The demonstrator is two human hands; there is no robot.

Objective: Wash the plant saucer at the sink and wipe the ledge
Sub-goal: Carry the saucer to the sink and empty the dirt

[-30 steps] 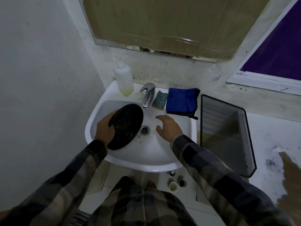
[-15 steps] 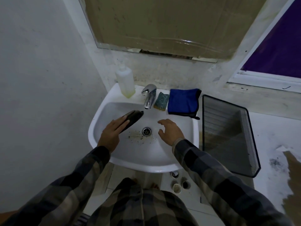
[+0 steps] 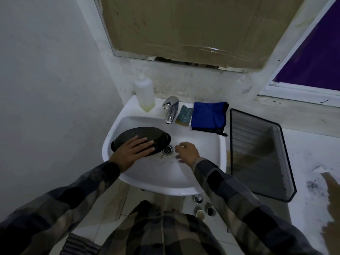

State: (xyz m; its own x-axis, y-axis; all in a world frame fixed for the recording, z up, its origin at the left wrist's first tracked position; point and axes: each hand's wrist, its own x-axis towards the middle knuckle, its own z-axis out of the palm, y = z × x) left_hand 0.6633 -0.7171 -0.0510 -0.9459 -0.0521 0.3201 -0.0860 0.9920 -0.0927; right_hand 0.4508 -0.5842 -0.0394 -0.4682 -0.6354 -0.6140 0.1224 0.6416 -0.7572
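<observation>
A black round plant saucer [image 3: 145, 134] lies upside down in the left half of the white sink [image 3: 198, 184], its ridged underside up. My left hand [image 3: 131, 150] rests on it with straight, spread fingers. My right hand [image 3: 186, 152] hovers over the basin just right of the drain [image 3: 167, 150], fingers loosely curled and holding nothing. Dark soil specks lie around the drain. On the sink's back rim are a chrome tap [image 3: 171, 109], a green sponge [image 3: 184, 115] and a folded blue cloth [image 3: 208, 115].
A clear soap bottle [image 3: 145, 93] stands at the back left of the rim. A black mesh tray [image 3: 257, 153] sits on the white ledge [image 3: 311, 150] to the right, which carries dirt smudges. A wall is close on the left. Small cups stand on the floor below.
My left hand has turned the saucer from tilted on edge to face down in the basin and now lies flat on its underside. My right hand stayed near the drain.
</observation>
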